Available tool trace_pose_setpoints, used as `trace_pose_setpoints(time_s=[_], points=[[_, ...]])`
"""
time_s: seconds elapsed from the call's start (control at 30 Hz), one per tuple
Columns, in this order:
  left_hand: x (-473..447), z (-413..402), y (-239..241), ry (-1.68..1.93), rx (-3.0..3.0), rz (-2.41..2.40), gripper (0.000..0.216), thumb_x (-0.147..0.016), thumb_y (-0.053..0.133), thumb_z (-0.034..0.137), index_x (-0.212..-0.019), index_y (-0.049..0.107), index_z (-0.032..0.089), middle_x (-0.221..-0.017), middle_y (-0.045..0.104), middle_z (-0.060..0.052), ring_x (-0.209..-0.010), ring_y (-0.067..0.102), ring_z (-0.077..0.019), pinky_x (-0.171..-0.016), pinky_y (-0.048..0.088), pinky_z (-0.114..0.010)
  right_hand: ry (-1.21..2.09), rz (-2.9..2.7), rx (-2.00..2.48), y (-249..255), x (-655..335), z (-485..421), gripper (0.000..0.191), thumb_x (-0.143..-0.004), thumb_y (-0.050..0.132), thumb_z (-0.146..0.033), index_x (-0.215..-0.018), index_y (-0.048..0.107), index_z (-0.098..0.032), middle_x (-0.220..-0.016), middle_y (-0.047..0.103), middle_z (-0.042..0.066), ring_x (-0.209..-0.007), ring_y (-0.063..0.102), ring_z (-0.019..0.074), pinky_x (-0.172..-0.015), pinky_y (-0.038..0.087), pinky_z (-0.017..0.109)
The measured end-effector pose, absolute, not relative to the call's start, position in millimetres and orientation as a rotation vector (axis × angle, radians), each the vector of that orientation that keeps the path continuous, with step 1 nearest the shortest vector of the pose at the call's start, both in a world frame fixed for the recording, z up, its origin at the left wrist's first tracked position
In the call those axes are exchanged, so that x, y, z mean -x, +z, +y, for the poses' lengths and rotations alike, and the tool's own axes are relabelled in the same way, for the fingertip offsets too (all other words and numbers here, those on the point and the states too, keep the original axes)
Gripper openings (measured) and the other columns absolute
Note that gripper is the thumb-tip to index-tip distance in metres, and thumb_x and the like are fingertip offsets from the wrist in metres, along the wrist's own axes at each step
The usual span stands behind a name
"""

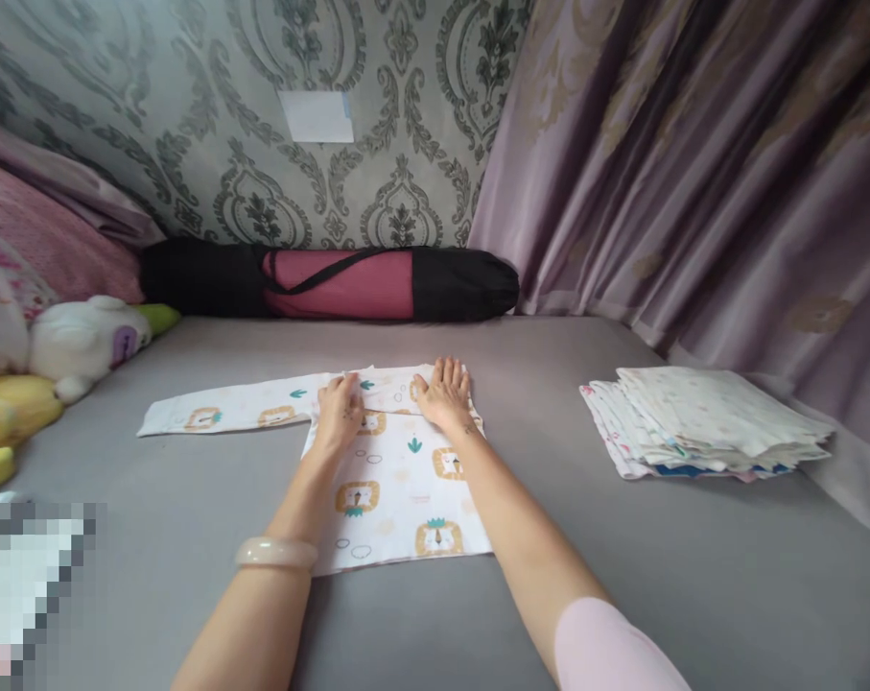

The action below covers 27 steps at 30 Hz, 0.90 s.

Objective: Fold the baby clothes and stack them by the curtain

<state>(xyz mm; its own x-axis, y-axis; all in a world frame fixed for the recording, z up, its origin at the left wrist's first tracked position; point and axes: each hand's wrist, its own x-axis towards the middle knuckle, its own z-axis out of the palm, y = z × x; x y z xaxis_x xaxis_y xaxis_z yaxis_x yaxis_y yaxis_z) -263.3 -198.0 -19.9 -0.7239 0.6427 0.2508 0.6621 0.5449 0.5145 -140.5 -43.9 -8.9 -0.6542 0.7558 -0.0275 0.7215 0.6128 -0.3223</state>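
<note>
A small white long-sleeved shirt (395, 480) with a print of tan lion faces and green leaves lies flat on the grey bed sheet. One sleeve (240, 413) stretches out to the left. Across the top of the body, a strip of the same cloth lies folded over. My left hand (340, 411) is at the upper left of the shirt, where the sleeve meets the body, its fingers bent and closed on the cloth. Flat on the upper right corner rests my right hand (445, 393), fingers stretched out.
A stack of folded cloths (722, 417) stands on the right. Against the wall lies a long black and maroon bag (348, 283). Plush toys (89, 341) sit at the left, and purple curtains (657, 173) hang at the right. A blurred-out patch (24, 585) covers the lower left corner.
</note>
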Motion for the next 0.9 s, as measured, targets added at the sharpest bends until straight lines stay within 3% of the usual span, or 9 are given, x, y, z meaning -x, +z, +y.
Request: trace_pose_setpoints(time_s=[0.17, 0.37, 0.57, 0.9], points=[[261, -199, -20, -0.765, 1.198, -2.721, 0.051, -0.074, 0.046, 0.009, -0.124, 0.056, 0.012, -0.12, 0.055, -0.018, -0.111, 0.05, -0.0305, -0.1, 0.038, -0.043, 0.451, -2.697, 1.25, -13, 141, -45, 0.074, -0.098, 0.021, -0.052, -0.153, 0.019, -0.002, -0.16, 0.015, 0.018, -0.148, 0.003, 0.0323, -0.117, -0.001, 0.048], [262, -201, -23, -0.725, 1.2, -2.667, 0.05, -0.073, 0.048, 0.011, -0.122, 0.056, 0.018, -0.114, 0.054, -0.014, -0.107, 0.05, -0.0289, -0.098, 0.039, -0.042, 0.6, -2.691, 1.304, -3, 139, -35, 0.068, -0.099, 0.013, -0.046, -0.152, 0.025, -0.003, -0.16, 0.019, 0.016, -0.148, 0.008, 0.0272, -0.118, 0.005, 0.044], [262, -202, -24, -0.664, 1.202, -2.711, 0.039, -0.077, 0.047, 0.012, -0.114, 0.06, 0.014, -0.107, 0.054, -0.014, -0.103, 0.05, -0.0275, -0.096, 0.039, -0.038, 0.42, -2.717, 1.202, -8, 131, -33, 0.063, -0.099, 0.021, -0.038, -0.15, 0.027, -0.001, -0.159, 0.023, 0.016, -0.148, 0.012, 0.0269, -0.118, 0.005, 0.041], [242, -207, -8, -0.401, 1.039, -2.813, 0.036, -0.092, 0.04, 0.029, -0.12, 0.059, 0.017, -0.122, 0.051, -0.02, -0.11, 0.047, -0.0373, -0.088, 0.039, -0.05, 0.358, -2.729, 1.193, -12, 129, -33, 0.066, -0.1, 0.019, -0.043, -0.151, 0.027, -0.002, -0.159, 0.023, 0.014, -0.148, 0.012, 0.0267, -0.118, 0.005, 0.041]])
